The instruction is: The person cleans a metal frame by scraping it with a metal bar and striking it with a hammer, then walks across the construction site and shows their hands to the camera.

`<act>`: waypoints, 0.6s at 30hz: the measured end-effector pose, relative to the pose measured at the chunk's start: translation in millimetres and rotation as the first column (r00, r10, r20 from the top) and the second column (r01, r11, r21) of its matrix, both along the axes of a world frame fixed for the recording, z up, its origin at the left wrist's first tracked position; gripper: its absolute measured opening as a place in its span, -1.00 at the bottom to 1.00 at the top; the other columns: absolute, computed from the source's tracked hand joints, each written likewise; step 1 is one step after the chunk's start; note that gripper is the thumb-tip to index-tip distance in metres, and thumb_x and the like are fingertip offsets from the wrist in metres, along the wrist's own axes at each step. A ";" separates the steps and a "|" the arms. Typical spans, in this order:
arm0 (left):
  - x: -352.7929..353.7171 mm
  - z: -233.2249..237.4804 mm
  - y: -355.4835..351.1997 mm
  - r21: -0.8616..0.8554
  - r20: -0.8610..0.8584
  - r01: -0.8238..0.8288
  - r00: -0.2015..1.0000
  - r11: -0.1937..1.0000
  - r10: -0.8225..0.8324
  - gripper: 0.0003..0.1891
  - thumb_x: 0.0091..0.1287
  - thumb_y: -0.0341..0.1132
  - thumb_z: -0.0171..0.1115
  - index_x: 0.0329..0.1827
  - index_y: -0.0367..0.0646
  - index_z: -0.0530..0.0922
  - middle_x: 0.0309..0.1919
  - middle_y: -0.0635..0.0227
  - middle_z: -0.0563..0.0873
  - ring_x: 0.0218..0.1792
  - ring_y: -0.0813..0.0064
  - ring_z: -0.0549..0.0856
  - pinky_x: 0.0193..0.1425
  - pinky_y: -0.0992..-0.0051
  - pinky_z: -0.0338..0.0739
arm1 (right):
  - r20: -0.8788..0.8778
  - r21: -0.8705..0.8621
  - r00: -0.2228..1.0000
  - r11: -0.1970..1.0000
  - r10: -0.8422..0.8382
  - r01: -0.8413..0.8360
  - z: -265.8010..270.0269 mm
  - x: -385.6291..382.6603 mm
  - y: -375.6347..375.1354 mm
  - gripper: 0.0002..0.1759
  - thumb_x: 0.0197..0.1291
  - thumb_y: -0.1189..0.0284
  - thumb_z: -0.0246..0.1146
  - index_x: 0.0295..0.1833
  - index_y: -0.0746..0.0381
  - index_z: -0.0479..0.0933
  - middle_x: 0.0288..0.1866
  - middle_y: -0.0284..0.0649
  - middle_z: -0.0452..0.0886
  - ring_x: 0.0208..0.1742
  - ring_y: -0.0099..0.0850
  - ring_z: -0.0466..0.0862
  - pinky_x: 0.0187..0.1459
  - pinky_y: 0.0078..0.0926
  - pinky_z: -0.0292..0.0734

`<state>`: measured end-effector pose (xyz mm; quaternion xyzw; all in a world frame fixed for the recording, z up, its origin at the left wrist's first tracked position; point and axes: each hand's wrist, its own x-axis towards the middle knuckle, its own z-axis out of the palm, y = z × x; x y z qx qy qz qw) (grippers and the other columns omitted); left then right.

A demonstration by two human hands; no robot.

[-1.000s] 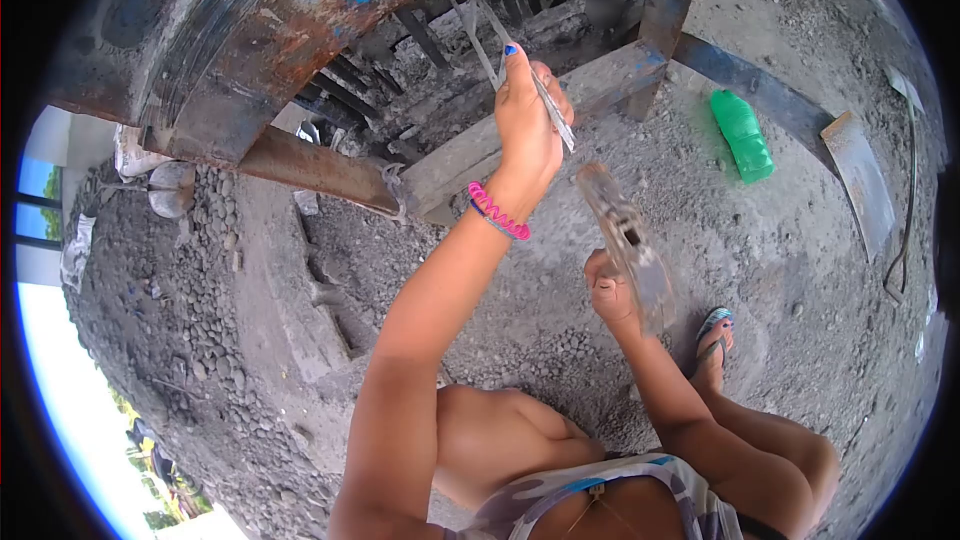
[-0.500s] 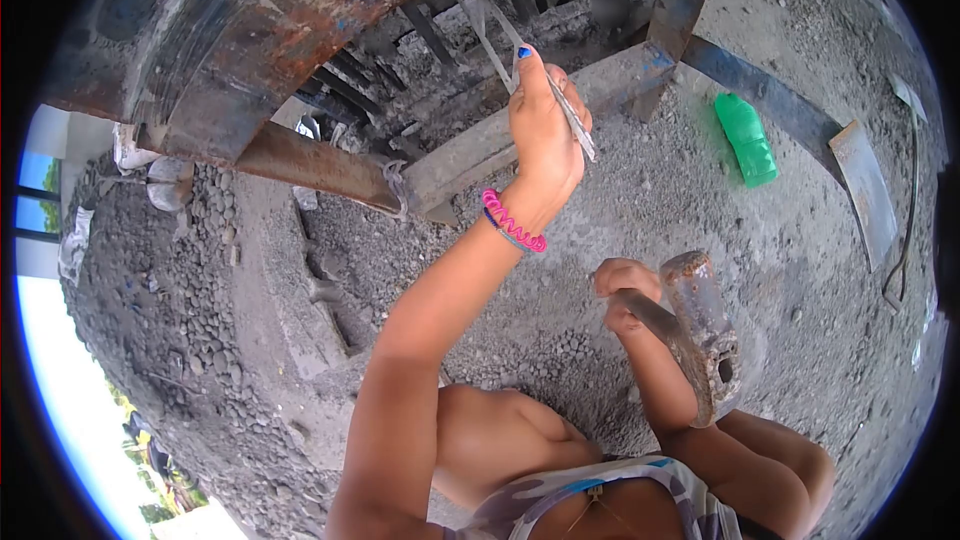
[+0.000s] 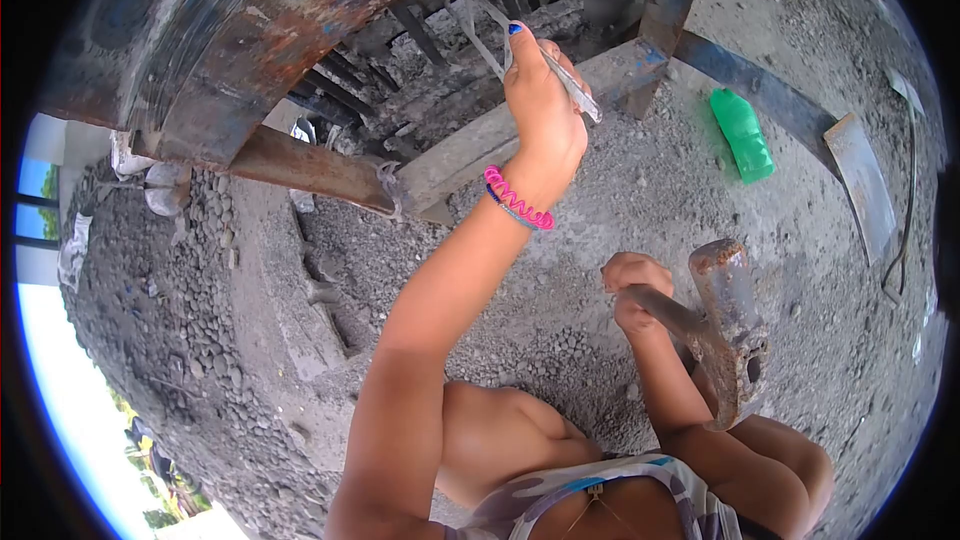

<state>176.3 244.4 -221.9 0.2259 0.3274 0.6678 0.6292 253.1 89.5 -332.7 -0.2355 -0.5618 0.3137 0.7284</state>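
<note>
In the upper middle, my left hand [image 3: 543, 105] is closed round a thin, pale bent metal strip [image 3: 582, 97]. One end of the strip sticks out past the fingers, and its far part reaches up among dark rods inside the rusty frame. A pink coil band [image 3: 520, 205] circles that wrist. Lower right, my right hand [image 3: 637, 285] grips the handle of a hammer [image 3: 728, 315] with a heavy, rusty metal head. The head hangs over my right forearm, near my knee.
A large rusty metal body [image 3: 270, 60] curves across the upper left, above a dusty frame beam [image 3: 500, 145]. A green plastic bottle [image 3: 743, 136] lies on the gravel. Right of it are a flat metal plate [image 3: 862, 185] and a bent rod [image 3: 910, 200].
The hammer has moved right and slightly down with my right hand. My left hand and the metal strip have shifted slightly, and the strip's near end now looks turned.
</note>
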 end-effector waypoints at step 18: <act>3.0 -6.7 4.3 -0.009 -0.013 -0.006 1.000 1.000 0.005 -0.58 0.24 0.09 -0.07 -0.57 -0.07 0.26 -0.82 0.52 0.17 -0.81 0.66 0.09 -0.73 0.58 -0.04 | 0.046 -0.100 0.992 0.988 -0.116 0.120 -19.4 3.3 2.7 -0.33 0.05 -0.20 -0.10 -0.54 0.28 0.25 -0.75 -0.29 0.27 -0.78 -0.53 0.26 -0.73 -0.62 0.19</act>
